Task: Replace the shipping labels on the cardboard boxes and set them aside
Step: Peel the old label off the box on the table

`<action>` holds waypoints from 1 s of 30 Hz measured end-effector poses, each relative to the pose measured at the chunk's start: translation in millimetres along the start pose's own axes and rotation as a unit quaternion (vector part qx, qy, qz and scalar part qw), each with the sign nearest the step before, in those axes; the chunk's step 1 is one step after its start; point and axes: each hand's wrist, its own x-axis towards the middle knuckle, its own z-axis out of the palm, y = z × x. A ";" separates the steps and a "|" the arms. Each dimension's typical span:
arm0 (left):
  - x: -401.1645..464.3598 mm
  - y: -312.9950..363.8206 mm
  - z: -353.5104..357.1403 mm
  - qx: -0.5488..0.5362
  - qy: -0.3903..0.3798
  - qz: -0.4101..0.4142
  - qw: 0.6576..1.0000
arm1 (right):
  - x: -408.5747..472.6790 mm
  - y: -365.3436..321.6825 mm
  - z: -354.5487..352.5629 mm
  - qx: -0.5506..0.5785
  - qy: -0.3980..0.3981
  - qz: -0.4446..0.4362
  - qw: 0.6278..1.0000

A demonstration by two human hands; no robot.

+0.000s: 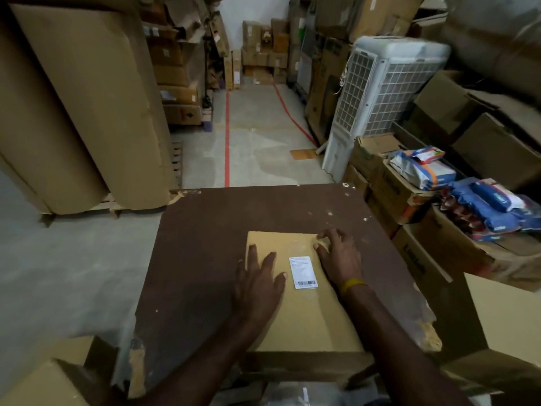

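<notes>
Both hands lie spread on the box, left hand flat, right hand at its far corner. They steady it on the table, flanking the label.

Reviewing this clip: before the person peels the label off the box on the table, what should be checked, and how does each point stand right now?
1. Cardboard box lies flat on the brown table: ok.
2. Shipping label faces up and is uncovered, between the two hands: ok.
3. Left hand rests flat on the box top to steady it: ok.
4. Right hand is on the box near its far right corner, fingers bent, not on the label: not ok for peeling yet.
5. Replacement label within reach: cannot tell, none is visible on the table.
6. Label edge already lifted: cannot tell, it looks flat but is too small to judge.
</notes>
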 end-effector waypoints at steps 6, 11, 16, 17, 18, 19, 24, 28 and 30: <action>44.5 9.9 -4.9 0.066 0.015 0.056 0.996 | -0.7 -11.4 10.8 -0.012 0.034 -0.030 0.999; 63.5 8.9 -4.1 0.077 0.002 0.053 0.996 | -8.5 -21.2 18.4 -0.062 -0.015 -0.122 0.991; 63.1 8.8 -0.8 0.087 0.012 0.049 0.995 | -8.2 -28.0 20.7 -0.121 -0.046 -0.112 0.985; 62.9 8.8 -1.6 0.086 0.012 0.050 0.995 | -8.5 -29.2 21.2 -0.123 -0.050 -0.109 0.985; 62.3 8.6 -2.4 0.083 0.011 0.050 0.995 | -9.1 -30.3 21.7 -0.124 -0.052 -0.107 0.985; 61.5 8.4 -3.0 0.079 0.011 0.051 0.996 | -9.7 -30.8 22.5 -0.125 -0.049 -0.107 0.985; 61.8 7.6 -2.2 0.064 0.017 0.054 0.996 | -10.3 -30.9 21.7 -0.124 -0.036 -0.109 0.986; 63.9 5.4 0.1 0.054 0.016 0.053 0.997 | -8.5 -32.7 22.5 -0.134 -0.056 -0.111 0.983; 64.0 3.7 1.4 0.055 0.021 0.052 0.997 | -8.3 -33.1 23.1 -0.139 -0.053 -0.111 0.983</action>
